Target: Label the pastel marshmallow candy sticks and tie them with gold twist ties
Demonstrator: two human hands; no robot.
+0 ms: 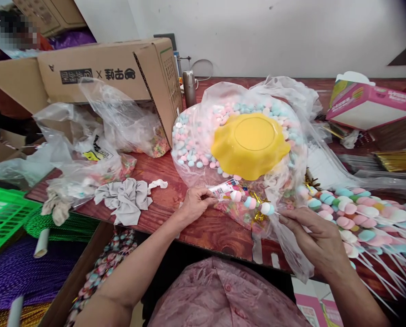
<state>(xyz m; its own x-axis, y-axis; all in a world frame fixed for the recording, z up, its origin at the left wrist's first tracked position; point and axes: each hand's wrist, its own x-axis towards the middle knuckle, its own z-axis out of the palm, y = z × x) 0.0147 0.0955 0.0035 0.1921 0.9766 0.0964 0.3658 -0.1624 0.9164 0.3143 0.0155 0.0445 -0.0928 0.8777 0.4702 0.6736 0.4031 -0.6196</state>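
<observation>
Between both hands — marshmallow skewer; left hand grip pinches its wrapper end, right hand grip pinches stick end.

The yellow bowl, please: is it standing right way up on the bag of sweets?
No, the yellow bowl lies upside down, its flat base facing up, on the bag of sweets.

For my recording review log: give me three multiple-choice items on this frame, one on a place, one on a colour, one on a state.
1. Where does the bowl rest?
A. on the bag of candies
B. in the green basket
C. on the floor

2. What colour is the bowl?
A. red
B. yellow
C. black

3. What does the left hand do?
A. lies flat
B. pinches the skewer of candies
C. holds scissors

Key: 1 A, candies surround it; 2 B, plainly yellow; 3 B, fingertips close on the skewer's end, the right hand at the other.
</observation>
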